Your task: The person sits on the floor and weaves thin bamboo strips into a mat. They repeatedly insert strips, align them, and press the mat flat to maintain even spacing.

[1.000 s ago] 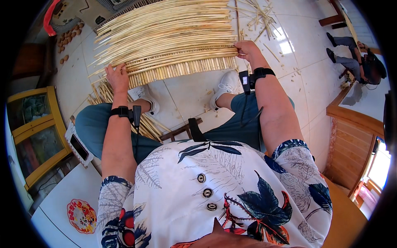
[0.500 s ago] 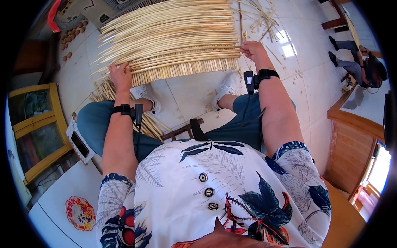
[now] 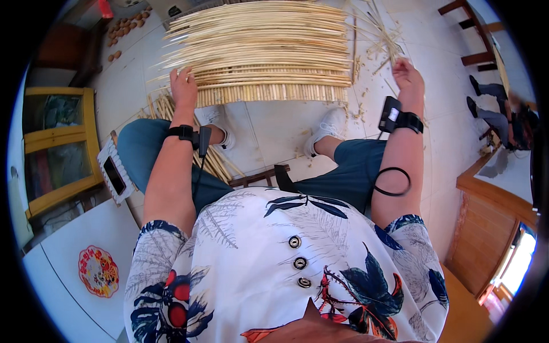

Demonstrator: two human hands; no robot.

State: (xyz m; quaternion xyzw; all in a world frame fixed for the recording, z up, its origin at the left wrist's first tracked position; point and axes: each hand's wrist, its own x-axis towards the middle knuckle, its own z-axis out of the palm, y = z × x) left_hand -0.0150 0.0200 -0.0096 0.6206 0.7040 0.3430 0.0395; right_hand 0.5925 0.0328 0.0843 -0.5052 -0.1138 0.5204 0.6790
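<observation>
A mat of pale straight stalks (image 3: 257, 43) lies before me, its near strip made of short pieces set side by side. At its left edge my left hand (image 3: 184, 90) is closed round the end of a stalk, fingers bent over the row. Away to the right of the mat, my right hand (image 3: 407, 74) hovers near loose stalks (image 3: 380, 34) scattered on the floor. Its fingers are curled together, and what they may hold is too small to make out. Both wrists wear black straps with small devices.
More stalks (image 3: 220, 163) lie by my left leg. Round brown objects (image 3: 123, 27) sit on the floor at far left. A yellow-framed cabinet (image 3: 88, 146) and a white surface with a red-edged plate (image 3: 98, 271) stand left. Another person (image 3: 497, 117) sits at far right.
My right hand has left the mat's right edge and moved out to the right, near the loose stalks. My left hand stays at the mat's left edge. The whole view has shifted slightly.
</observation>
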